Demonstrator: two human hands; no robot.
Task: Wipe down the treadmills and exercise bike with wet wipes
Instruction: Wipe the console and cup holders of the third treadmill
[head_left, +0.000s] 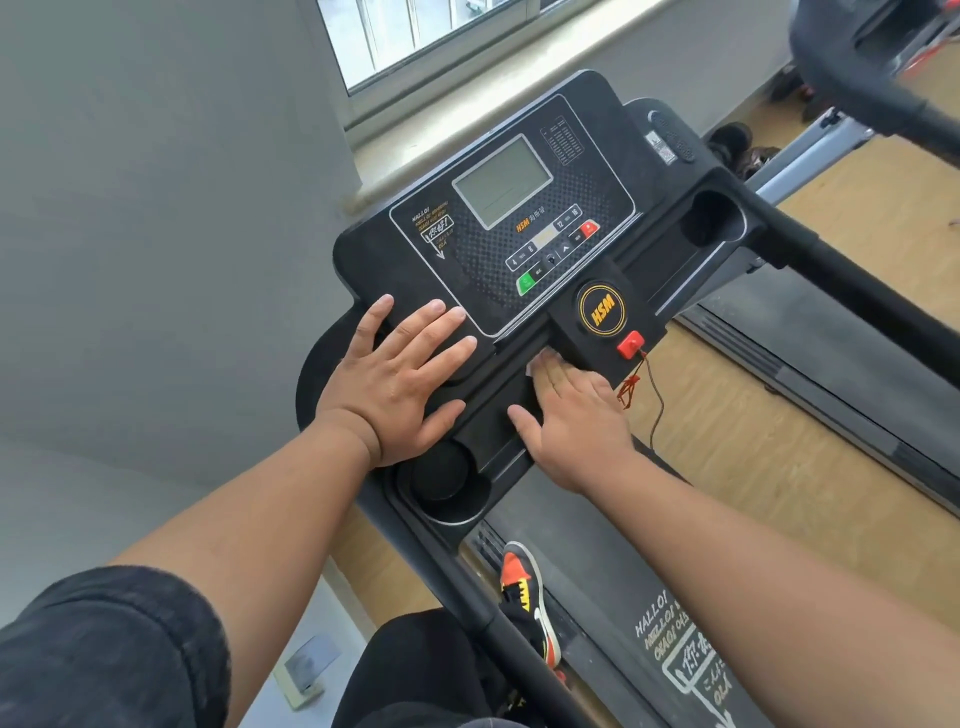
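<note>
Mostly hidden, the white wet wipe (540, 358) shows only as a sliver beyond the fingertips of the right hand (574, 421), which presses it flat with straight fingers onto the black treadmill console (519, 291), just near of the round yellow logo (603, 310) and left of the red safety key (630, 344). To the left the left hand (400, 387) lies spread and released on the console's corner, holding nothing. Beyond, a grey display (501, 181) faces a window sill (519, 98); grey wall fills the left, wooden floor (727, 415) the right. A second machine (857, 78) at far right is blurred and cut off
</note>
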